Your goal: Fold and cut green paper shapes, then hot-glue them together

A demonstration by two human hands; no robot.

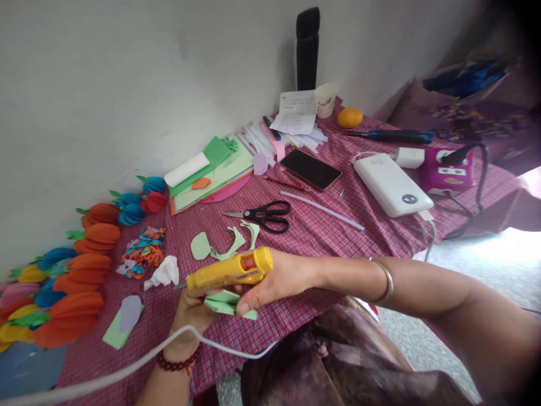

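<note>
My right hand [281,279] is wrapped round the rear of a yellow hot glue gun [228,270], its nozzle pointing left. Below the gun, folded light green paper pieces [224,303] lie between my two hands, with my right thumb against them. My left hand [190,316] is curled at the paper's left end, under the nozzle; the gun hides part of its fingers. A white cord [147,355] runs across in front of my left wrist. Just beyond the gun are green paper scraps [230,242] and black-handled scissors [266,215].
Paper pumpkins [87,270] line the table's left side, near a crumpled white tissue [164,273]. Farther back lie green paper sheets [217,169], a phone [310,169] and a pencil [287,183]. A white power bank [391,183] and purple socket box [448,175] stand right.
</note>
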